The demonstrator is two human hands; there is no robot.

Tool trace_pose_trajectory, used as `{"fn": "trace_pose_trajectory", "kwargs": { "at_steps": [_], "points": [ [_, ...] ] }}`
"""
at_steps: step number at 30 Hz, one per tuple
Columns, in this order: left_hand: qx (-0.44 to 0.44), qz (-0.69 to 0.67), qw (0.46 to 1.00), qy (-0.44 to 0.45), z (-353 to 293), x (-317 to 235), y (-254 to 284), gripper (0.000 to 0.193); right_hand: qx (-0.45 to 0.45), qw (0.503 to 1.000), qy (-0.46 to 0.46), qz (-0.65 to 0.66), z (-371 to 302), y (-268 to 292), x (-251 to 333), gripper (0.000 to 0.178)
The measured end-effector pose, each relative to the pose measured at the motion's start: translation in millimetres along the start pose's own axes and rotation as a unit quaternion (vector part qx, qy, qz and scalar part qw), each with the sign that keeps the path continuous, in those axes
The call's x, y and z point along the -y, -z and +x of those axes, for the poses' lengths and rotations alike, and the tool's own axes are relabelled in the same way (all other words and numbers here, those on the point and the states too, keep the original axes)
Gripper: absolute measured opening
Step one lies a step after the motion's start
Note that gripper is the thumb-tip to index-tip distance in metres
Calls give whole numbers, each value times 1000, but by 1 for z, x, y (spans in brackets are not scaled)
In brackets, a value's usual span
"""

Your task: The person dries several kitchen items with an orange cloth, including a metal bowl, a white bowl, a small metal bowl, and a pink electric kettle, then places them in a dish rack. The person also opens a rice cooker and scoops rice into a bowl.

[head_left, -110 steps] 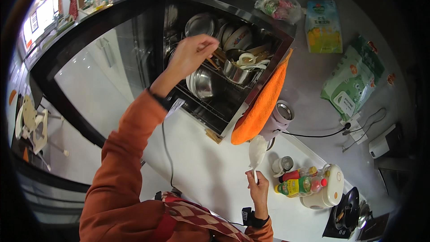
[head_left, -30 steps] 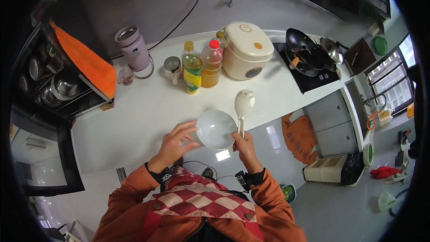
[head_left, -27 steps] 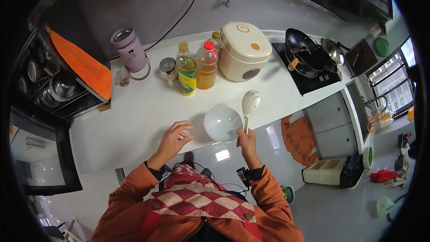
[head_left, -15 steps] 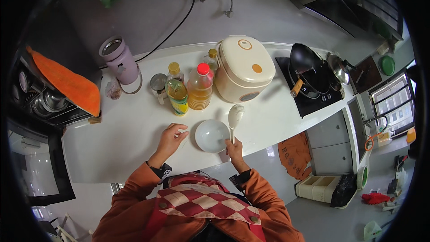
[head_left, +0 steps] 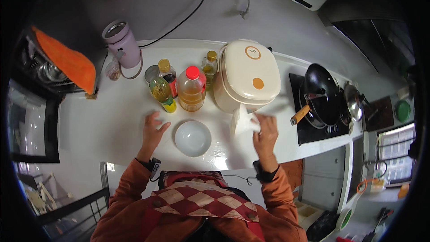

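A white bowl (head_left: 193, 138) rests near the counter's front edge, its inside bare. My left hand (head_left: 153, 130) hovers to the left of it, fingers apart and holding nothing. To the bowl's right, my right hand (head_left: 266, 133) is closed on the handle of a white rice paddle (head_left: 242, 121), whose blade is smeared by motion. The paddle shows in front of the cream rice cooker (head_left: 247, 74), which has its lid down. Whether the paddle touches the cooker, I cannot tell.
Bottles of oil and sauce, among them a red-capped bottle (head_left: 191, 90), stand behind the bowl. A lilac tumbler (head_left: 123, 49) is at the back left. On the right, a black wok (head_left: 320, 94) sits on the stove (head_left: 309, 134). A rack with an orange cloth (head_left: 67, 60) is far left.
My right hand has moved right with the rice paddle, away from the bowl toward the cooker's front. My left hand has opened wider. The whole view has shifted slightly.
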State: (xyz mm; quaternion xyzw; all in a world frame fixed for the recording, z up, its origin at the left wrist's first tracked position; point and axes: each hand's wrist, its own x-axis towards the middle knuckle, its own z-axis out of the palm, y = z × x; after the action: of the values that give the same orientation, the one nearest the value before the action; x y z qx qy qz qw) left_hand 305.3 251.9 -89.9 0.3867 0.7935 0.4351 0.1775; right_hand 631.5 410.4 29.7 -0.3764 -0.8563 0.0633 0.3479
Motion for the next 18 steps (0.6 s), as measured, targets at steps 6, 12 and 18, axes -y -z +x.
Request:
{"fn": "trace_pose_trajectory", "kwargs": {
  "at_steps": [6,12,18],
  "points": [
    [-48,27,996,76,24,-30,-21,95,44,995,73,-57,76,2,-36,52],
    [-23,35,997,60,46,-6,-44,94,124,986,93,-56,82,7,-51,61],
    [21,13,995,96,48,10,-37,92,187,976,97,-59,99,5,-56,60]
  ]
}}
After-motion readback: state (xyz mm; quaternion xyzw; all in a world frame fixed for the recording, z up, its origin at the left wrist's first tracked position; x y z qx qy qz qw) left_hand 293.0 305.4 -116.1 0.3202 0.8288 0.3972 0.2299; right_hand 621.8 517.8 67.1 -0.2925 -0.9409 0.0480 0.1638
